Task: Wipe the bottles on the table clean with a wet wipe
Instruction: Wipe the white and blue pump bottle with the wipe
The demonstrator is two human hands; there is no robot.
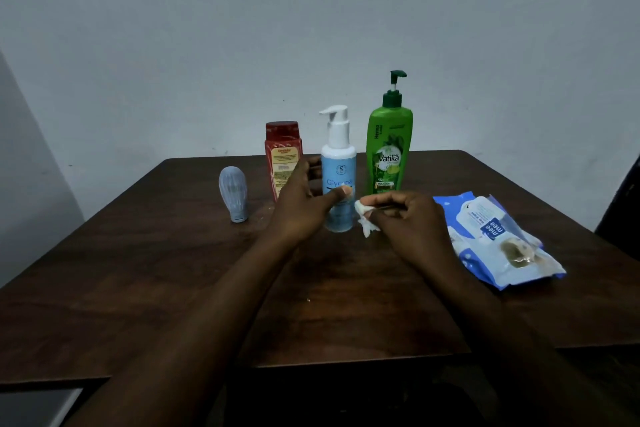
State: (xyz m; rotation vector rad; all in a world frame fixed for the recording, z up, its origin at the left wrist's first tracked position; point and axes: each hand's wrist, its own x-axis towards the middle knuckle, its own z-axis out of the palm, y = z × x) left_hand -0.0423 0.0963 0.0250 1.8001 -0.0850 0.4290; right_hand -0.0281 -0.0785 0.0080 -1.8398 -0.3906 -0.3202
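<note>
Head view: left hand [301, 206] is gripping blue pump bottle [338, 163], right hand [407, 217] is pinching wadded wet wipe [364, 217] just right of it. Wiping is likely starting, and it needs the wipe pressed onto the bottle.

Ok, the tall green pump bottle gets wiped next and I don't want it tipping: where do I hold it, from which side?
Probably round the broad middle of the tall green pump bottle, coming from the right. It stands upright, and the pale blue pump bottle stands close on its left. The thin raised pump stem looks a poor handle.
</note>
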